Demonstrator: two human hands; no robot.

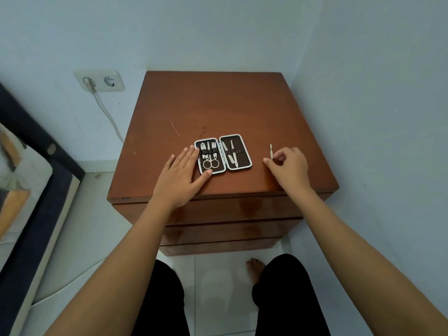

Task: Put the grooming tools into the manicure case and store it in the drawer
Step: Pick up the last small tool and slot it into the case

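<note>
The manicure case (238,151) lies open and flat on the brown nightstand top (213,103), dark inside with a light rim. Small scissors (211,164) and clippers sit strapped in its left half; slim metal tools rest in the right half. My left hand (180,177) lies flat with fingers apart against the case's left edge, thumb at its near corner. To the right, my right hand (288,166) pinches a thin pale metal grooming tool (271,151), whose tip sticks up past my fingers.
Closed drawer fronts (232,209) run below the nightstand's front edge. A thin pale sliver (175,129) lies on the top behind the case. A wall socket with a plugged cord (99,81) is at the left, a dark bed frame (36,190) further left. My legs and a bare foot stand on white tiles.
</note>
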